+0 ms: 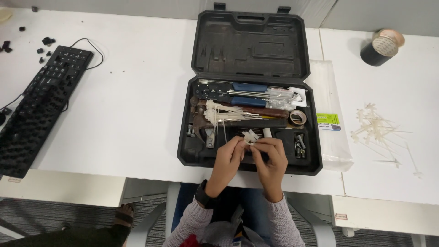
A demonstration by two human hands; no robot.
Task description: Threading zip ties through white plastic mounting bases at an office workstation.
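Both hands meet over the near edge of an open black tool case (249,91) that lies on the white bench (137,114). The left hand (228,158) and the right hand (270,158) each pinch, with thumb and fingertips, a small bunch of white cable ties (250,137) held between them, just above the case's front compartments; the fingers are closed on the ties, not clenched into fists. Beyond the hands, deeper in the case, a larger sheaf of white ties (226,114) lies across a hammer (201,121), with blue-handled screwdrivers (249,93) further back and a small roll of tape (297,118) to the right hand's far side. Off to the right of the right hand lies a clear plastic bag (331,114) and, past it, a loose scatter of ties (377,130) on the bench, with a dark tape roll (382,45) at the far corner. Well to the left of the left hand sits a black keyboard (39,107). The step in hand looks like sorting or bundling the few ties held between the fingers. A next move would call for a steady pinch by one hand while the other works a single thin strap, since the ties are slippery and easily splay apart.
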